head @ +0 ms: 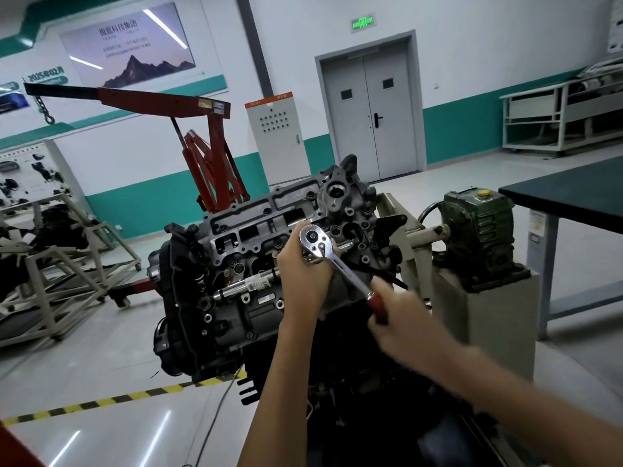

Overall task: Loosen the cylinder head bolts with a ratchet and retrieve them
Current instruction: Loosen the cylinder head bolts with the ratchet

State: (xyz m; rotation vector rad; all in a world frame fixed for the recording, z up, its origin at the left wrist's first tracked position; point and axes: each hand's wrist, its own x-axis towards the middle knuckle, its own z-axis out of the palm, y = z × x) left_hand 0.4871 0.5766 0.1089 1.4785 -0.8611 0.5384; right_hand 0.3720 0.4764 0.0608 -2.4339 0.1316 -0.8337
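Ratchet down on the cylinder head, both hands on it!
Left hand (pixel 305 264) curls round the drive end of the ratchet (pixel 315 239), steadying it over a bolt hidden underneath. Right hand (pixel 391 310), blurred, wraps the red grip. The cylinder head (pixel 256 227) sits mid-frame on its stand. Best play, I'd say: press the drive end square so the socket can't slip off, pull in a smooth arc, knuckles clear of the castings. A chrome bar (pixel 247 284) lies on the casting just left of the wrist. Gearbox (pixel 478 230) stands near the handle's sweep, crane (pixel 215 156) behind, table (pixel 573 197) well apart.
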